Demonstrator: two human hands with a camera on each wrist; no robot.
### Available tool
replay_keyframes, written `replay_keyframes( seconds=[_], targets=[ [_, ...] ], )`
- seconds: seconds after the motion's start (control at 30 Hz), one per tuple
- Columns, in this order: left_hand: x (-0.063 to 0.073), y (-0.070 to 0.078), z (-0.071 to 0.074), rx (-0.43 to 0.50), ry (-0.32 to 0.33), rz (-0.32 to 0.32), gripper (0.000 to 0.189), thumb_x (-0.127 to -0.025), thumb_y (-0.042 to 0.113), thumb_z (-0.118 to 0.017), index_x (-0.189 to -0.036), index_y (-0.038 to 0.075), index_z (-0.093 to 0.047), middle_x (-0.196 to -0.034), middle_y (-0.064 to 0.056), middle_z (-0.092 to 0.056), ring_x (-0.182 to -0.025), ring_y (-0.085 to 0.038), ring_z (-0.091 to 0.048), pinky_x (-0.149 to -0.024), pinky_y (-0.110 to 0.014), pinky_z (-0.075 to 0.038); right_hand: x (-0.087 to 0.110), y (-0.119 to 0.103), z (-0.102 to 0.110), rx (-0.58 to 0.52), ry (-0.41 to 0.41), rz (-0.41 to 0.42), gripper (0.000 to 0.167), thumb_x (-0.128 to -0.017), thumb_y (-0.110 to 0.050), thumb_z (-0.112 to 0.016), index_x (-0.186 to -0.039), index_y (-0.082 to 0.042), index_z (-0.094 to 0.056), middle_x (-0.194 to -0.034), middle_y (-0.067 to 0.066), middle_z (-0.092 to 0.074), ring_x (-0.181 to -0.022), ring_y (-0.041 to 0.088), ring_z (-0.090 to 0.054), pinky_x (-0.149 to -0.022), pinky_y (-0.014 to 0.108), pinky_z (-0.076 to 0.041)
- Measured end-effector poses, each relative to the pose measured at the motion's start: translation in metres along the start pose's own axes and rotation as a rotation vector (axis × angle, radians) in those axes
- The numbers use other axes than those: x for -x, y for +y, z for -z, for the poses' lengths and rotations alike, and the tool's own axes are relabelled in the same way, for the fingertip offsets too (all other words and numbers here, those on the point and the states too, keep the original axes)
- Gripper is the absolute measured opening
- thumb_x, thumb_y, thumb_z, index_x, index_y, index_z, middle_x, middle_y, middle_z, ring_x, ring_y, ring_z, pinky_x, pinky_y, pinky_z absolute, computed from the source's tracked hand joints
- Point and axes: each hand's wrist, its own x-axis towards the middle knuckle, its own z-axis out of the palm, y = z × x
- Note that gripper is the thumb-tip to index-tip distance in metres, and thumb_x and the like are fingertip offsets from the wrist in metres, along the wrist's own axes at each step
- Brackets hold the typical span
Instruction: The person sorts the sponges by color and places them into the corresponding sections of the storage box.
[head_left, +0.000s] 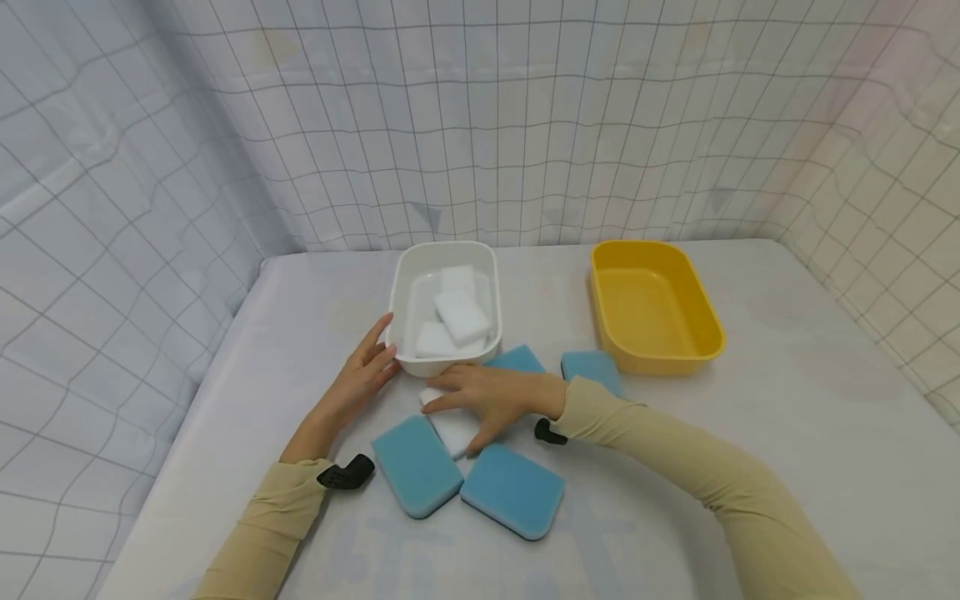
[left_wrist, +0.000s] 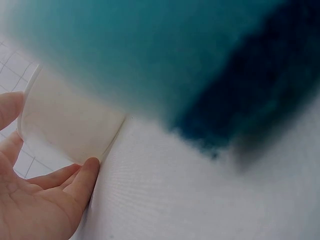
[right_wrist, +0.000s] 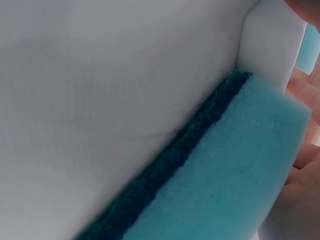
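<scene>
From where I stand, the step in hand looks like picking up the flat white foam block [head_left: 453,429] that lies on the white counter [head_left: 322,283], just in front of the white plastic tub [head_left: 416,287]. The right hand [head_left: 491,396] is over it, fingers spread wide, thumb well apart on the near side. I can't tell whether they press on it.

To do this well, I'd bring thumb and fingers in on opposite edges and squeeze lightly, since foam probably dents under a hard pinch. The light blue sponge with a dark scouring layer [head_left: 417,467] lies close against the block's left side, and another light blue sponge [head_left: 513,490] sits near the thumb, so a straight lift should serve better than a sideways drag (neighbours like these could easily get nudged).

The left hand [head_left: 358,383] has its fingers loosely extended and apart, touching the tub's left side; a gentle touch there should steady it without tipping it. Three white foam blocks [head_left: 461,315] already lie overlapping in that tub, so the right wrist should clear its near rim.
</scene>
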Motion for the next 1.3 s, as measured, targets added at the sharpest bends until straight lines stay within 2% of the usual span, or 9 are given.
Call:
replay_keyframes(
  seconds=[0.33,0.4,0.53,0.6,0.67,0.77,0.87,1.07,1.3],
  targets=[
    [-0.001,-0.001,-0.001,-0.003,-0.001,-0.007,0.064,-0.101,0.029,-0.039,-0.152,0.029,-0.001,-0.155,-0.021,-0.013,-0.143,-0.034,-0.020,-0.116,-0.048,-0.021,0.008,-0.002,0.002,-0.019,0.080,0.033,0.075,-0.076,-0.049,-0.073,-0.138,-0.016,-0.048,-0.142,0.015,-0.041,-0.133,0.027,-0.039,-0.112,0.042,-0.034],
    [-0.001,-0.001,0.000,-0.004,0.001,-0.009,0.064,-0.101,0.029,-0.039,-0.152,0.029,-0.001,-0.154,-0.021,-0.015,-0.143,-0.034,-0.021,-0.116,-0.042,-0.025,0.010,-0.002,0.003,-0.030,0.105,0.049,0.074,-0.076,-0.048,-0.073,-0.137,-0.015,-0.048,-0.141,0.015,-0.042,-0.132,0.027,-0.040,-0.111,0.042,-0.034],
    [0.000,-0.001,0.000,-0.006,0.001,-0.010,0.064,-0.101,0.030,-0.040,-0.152,0.030,-0.001,-0.154,-0.021,-0.015,-0.142,-0.034,-0.021,-0.108,-0.022,-0.038,0.016,-0.003,0.005,-0.073,0.120,0.058,0.074,-0.076,-0.047,-0.073,-0.137,-0.013,-0.048,-0.141,0.015,-0.042,-0.132,0.027,-0.039,-0.111,0.041,-0.035],
    [0.000,-0.002,0.000,-0.007,0.000,-0.009,0.064,-0.101,0.030,-0.040,-0.152,0.030,-0.001,-0.154,-0.021,-0.014,-0.143,-0.035,-0.021,-0.105,-0.017,-0.039,0.019,-0.004,0.007,-0.109,0.117,0.050,0.074,-0.077,-0.046,-0.073,-0.138,-0.013,-0.048,-0.141,0.016,-0.041,-0.132,0.027,-0.039,-0.111,0.041,-0.035],
    [0.000,-0.002,0.001,-0.009,-0.002,-0.010,0.064,-0.101,0.030,-0.040,-0.152,0.031,-0.001,-0.155,-0.021,-0.013,-0.143,-0.035,-0.020,-0.109,-0.023,-0.037,0.022,-0.004,0.008,-0.151,0.116,0.039,0.073,-0.078,-0.045,-0.073,-0.138,-0.013,-0.047,-0.141,0.016,-0.040,-0.131,0.027,-0.038,-0.110,0.040,-0.036],
    [-0.001,-0.002,0.001,-0.013,0.000,-0.010,0.063,-0.101,0.030,-0.040,-0.151,0.033,-0.001,-0.155,-0.021,-0.011,-0.143,-0.035,-0.019,-0.116,-0.039,-0.028,0.026,-0.005,0.011,-0.204,0.118,0.024,0.072,-0.077,-0.042,-0.074,-0.138,-0.013,-0.047,-0.142,0.016,-0.039,-0.131,0.027,-0.038,-0.109,0.040,-0.037],
    [-0.001,-0.001,0.000,-0.010,0.006,-0.008,0.064,-0.101,0.030,-0.040,-0.152,0.033,-0.002,-0.155,-0.022,-0.011,-0.143,-0.035,-0.019,-0.116,-0.048,-0.021,0.028,-0.005,0.014,-0.246,0.115,0.006,0.073,-0.077,-0.040,-0.075,-0.139,-0.013,-0.047,-0.144,0.017,-0.037,-0.133,0.027,-0.037,-0.110,0.041,-0.037],
    [-0.001,0.000,0.000,0.001,0.013,-0.001,0.065,-0.101,0.030,-0.041,-0.152,0.032,-0.001,-0.155,-0.024,-0.010,-0.143,-0.036,-0.018,-0.117,-0.049,-0.019,0.032,-0.009,0.023,-0.287,0.099,0.004,0.074,-0.077,-0.041,-0.074,-0.140,-0.016,-0.045,-0.148,0.014,-0.034,-0.136,0.026,-0.034,-0.110,0.041,-0.037],
    [-0.001,-0.001,-0.001,-0.015,0.008,0.007,0.064,-0.101,0.031,-0.040,-0.151,0.033,-0.001,-0.155,-0.022,-0.009,-0.144,-0.035,-0.019,-0.116,-0.045,-0.021,0.035,-0.014,0.035,-0.314,0.120,0.047,0.077,-0.076,-0.039,-0.076,-0.141,-0.013,-0.043,-0.147,0.015,-0.033,-0.134,0.025,-0.033,-0.109,0.041,-0.037]
  ],
)
